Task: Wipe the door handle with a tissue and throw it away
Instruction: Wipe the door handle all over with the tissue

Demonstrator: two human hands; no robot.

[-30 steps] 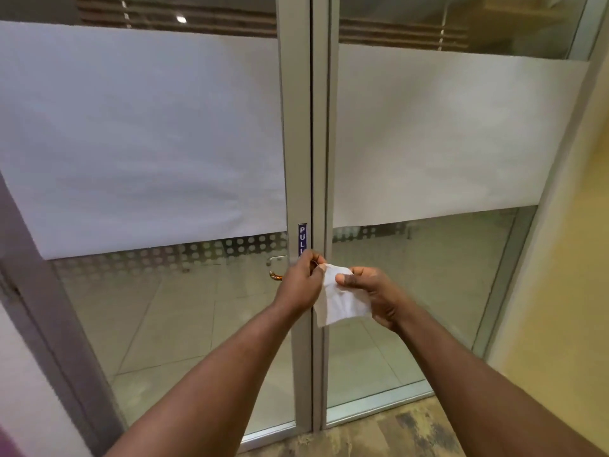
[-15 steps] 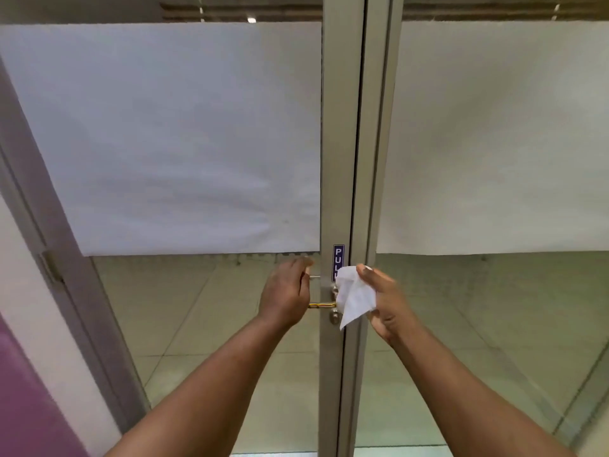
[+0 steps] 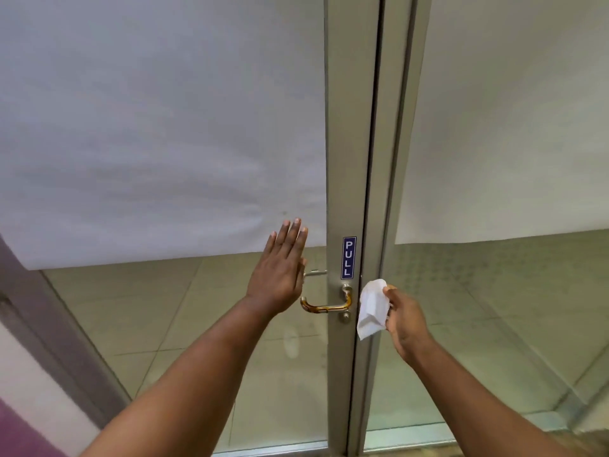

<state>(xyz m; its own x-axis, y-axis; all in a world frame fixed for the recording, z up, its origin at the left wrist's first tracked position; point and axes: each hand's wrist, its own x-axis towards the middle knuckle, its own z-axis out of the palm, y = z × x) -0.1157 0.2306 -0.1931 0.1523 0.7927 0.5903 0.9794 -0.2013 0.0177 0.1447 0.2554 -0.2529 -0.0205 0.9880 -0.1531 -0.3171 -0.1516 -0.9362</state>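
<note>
Left hand point(image 3: 278, 275): we are holding it flat, fingers spread, grip loose on nothing, beside the glass.
Right hand point(image 3: 403, 319): we are pinching the tissue point(image 3: 372, 308).
Tissue: hanging just right of the handle point(image 3: 324, 306).

Facing grey metal door frame point(image 3: 342, 159), carrying everything here. Blue PULL sticker point(image 3: 348, 257) sitting upright on frame. Just below sticker, brass-toned door handle point(image 3: 324, 306) mounted on frame, lever pointing toward my left, its end curling up. Frosted film point(image 3: 158, 127) covering upper glass of left door leaf point(image 3: 184, 324); lower glass staying clear, tiled floor point(image 3: 138, 308) showing through it beyond.
</note>
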